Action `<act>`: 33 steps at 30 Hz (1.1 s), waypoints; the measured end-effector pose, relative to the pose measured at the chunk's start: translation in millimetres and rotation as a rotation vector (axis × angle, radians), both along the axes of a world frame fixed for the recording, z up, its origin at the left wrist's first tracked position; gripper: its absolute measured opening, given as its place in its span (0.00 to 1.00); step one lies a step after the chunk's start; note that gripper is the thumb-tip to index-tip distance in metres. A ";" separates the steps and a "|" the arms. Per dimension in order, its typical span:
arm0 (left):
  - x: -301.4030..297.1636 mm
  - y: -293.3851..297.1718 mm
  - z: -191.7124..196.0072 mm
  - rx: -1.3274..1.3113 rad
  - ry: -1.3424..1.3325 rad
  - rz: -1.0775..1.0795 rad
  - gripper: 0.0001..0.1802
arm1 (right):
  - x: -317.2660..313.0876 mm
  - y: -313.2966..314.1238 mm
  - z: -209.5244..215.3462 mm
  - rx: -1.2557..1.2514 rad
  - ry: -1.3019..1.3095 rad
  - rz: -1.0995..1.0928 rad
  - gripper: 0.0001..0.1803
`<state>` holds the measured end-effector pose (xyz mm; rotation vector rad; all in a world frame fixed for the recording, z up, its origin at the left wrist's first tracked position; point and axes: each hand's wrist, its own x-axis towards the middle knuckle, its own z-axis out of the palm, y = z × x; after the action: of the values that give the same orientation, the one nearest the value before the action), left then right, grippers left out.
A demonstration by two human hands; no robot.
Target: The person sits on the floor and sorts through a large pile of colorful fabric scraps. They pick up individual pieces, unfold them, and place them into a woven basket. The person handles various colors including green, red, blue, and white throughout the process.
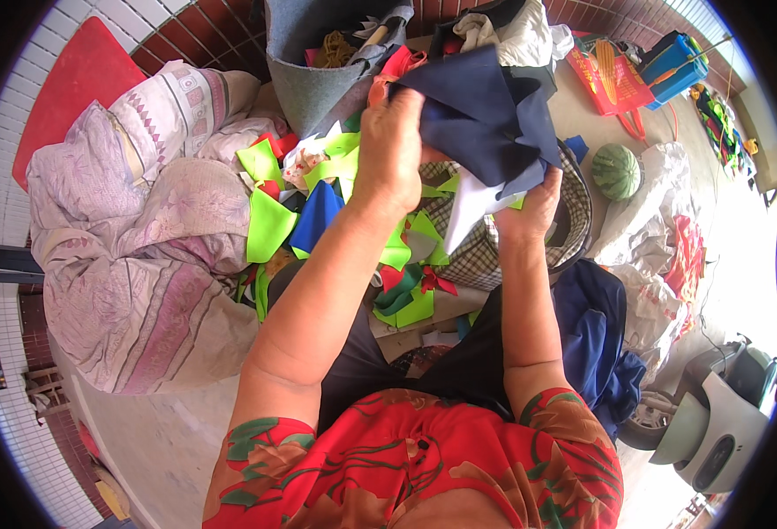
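Dark navy cloth pieces (pixel 485 123) are held up in front of me between both hands. My left hand (pixel 390 145) is closed on their left edge, its thumb on top. Lower down at the right, my right hand (pixel 532 207) grips the same bunch, its fingers partly hidden by the cloth. A white cloth piece (pixel 470 210) hangs from the bunch beside my right hand. Beneath lies a heap of scraps, among them a lime-green piece (pixel 269 224) and a blue piece (pixel 317 218). Behind my right wrist a checked fabric basket (pixel 574 216) shows in part.
A large patterned cloth bundle (pixel 155 264) fills the left. Ahead stands a grey felt bin (pixel 305 97). To the right are a watermelon (pixel 617 171), a red bag (pixel 613 79), a white plastic sack (pixel 649 207), navy fabric (pixel 587 326) and a wheeled vehicle (pixel 719 423).
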<state>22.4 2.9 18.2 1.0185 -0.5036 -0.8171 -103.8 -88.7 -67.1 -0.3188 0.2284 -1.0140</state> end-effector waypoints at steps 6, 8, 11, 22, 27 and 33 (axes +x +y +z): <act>10.9 2.8 0.1 -0.002 0.135 -0.054 0.21 | -7.8 -8.4 -5.7 -0.017 -0.189 0.027 0.19; 12.1 3.3 -1.6 0.000 0.123 -0.085 0.21 | -7.3 -9.7 -8.9 0.034 -0.156 -0.001 0.18; 21.0 3.5 0.2 -0.060 0.098 -0.079 0.20 | -6.3 -14.3 -11.4 0.239 0.044 -0.160 0.18; 18.2 1.4 -0.7 0.027 0.144 -0.176 0.20 | -16.7 -13.4 -6.7 -0.006 -0.380 0.149 0.23; 5.7 4.3 -0.9 0.116 0.180 -0.241 0.18 | -11.2 -6.5 -1.8 0.062 -0.204 0.097 0.28; 52.2 4.7 8.4 -0.221 0.356 0.068 0.13 | -16.3 -20.8 -12.8 -0.037 -0.477 0.298 0.22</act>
<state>74.6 7.5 26.6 0.6643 -0.2457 -0.8398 -120.1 -109.5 -79.9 -0.1305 -0.2639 -0.7722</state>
